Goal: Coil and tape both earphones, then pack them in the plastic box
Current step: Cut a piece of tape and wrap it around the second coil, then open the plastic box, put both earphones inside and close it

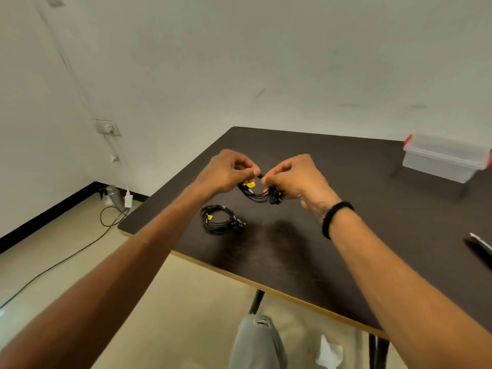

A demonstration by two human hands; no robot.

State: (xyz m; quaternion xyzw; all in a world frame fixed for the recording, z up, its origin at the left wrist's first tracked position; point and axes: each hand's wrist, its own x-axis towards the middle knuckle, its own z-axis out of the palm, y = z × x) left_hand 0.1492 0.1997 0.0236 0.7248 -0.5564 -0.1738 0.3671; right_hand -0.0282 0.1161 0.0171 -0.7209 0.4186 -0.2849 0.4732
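Note:
Above the dark table [346, 209], both my hands hold a coiled black earphone [257, 193] with a yellow tag. My left hand [226, 169] pinches the coil's left end, and my right hand [292, 177] grips its right end, where the earbuds hang below the fingers. A second black earphone [221, 219] lies coiled on the table near the left edge, below my left hand. The clear plastic box [444, 158] with red latches stands at the far right, its lid on.
A flat dark and white object [479, 245] lies at the table's right edge. On the floor to the left, a black cable [80, 249] and a white charger [128, 199] run from a wall socket. Crumpled white paper [328, 352] lies under the table.

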